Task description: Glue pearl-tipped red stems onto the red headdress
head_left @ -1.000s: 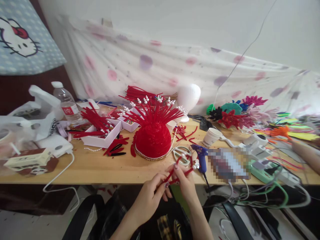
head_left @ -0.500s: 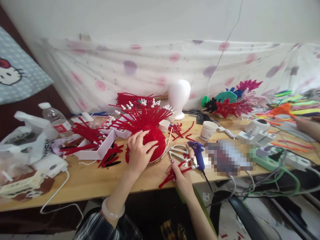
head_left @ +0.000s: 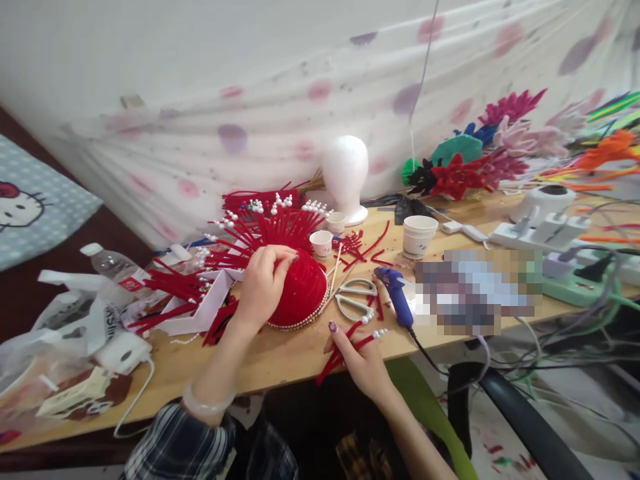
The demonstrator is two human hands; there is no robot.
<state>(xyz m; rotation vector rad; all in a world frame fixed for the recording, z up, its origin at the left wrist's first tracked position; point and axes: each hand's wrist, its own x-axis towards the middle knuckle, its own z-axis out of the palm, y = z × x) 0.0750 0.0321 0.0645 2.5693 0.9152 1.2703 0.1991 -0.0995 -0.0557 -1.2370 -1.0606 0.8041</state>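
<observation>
A red fuzzy headpiece, with a pearl string round its lower rim, stands on the table. Red pipe-cleaner stems tipped with white beads fan out from its top. Against its upper left side is my left hand, thumb and fingers pinched together; whatever lies between them is hidden. My right hand is closed round a few bead-tipped red pipe cleaners by the table's front edge. Grey-handled scissors lie between that hand and the headpiece, close to a blue glue gun.
Behind stands a white foam head; paper cups are nearby. More red stems fill a white box on the left. Power strips and cables crowd the right, below colourful pipe-cleaner flowers. A plastic bottle leans at left.
My left hand has gone from spread fingers on the headpiece to a pinch at its upper part. My right hand keeps its red pipe cleaners. The camera view has tilted and shifted.
</observation>
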